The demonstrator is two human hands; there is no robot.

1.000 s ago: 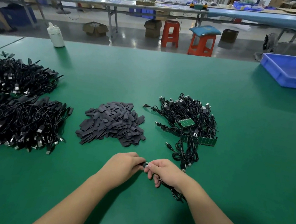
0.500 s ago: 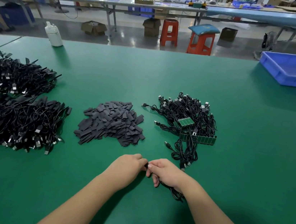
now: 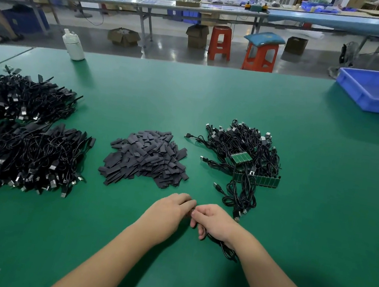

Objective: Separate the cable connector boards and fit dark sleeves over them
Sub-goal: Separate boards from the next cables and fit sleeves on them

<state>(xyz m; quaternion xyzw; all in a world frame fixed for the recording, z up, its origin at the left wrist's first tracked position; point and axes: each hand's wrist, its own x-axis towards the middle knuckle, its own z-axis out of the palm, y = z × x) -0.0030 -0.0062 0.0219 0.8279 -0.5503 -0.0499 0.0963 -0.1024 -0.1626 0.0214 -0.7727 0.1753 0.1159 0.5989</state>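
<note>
A green desk [image 3: 213, 98] filled the foreground. Beyond it lay a glossy grey floor [image 3: 172, 49], two orange stools [image 3: 220, 42], cardboard boxes [image 3: 123, 36] and long workbenches [image 3: 154, 2].

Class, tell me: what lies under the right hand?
A black cable loops out from under the right hand onto the green table. Its end between the fingers is covered.

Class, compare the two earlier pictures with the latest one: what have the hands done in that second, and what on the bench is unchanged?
Very little moved. The left hand and right hand have closed together until their fingertips meet, hiding the small dark piece seen between them earlier. The right hand keeps its grip on the black cable. The sleeve pile, the cable piles and the green boards lie as before.
</note>
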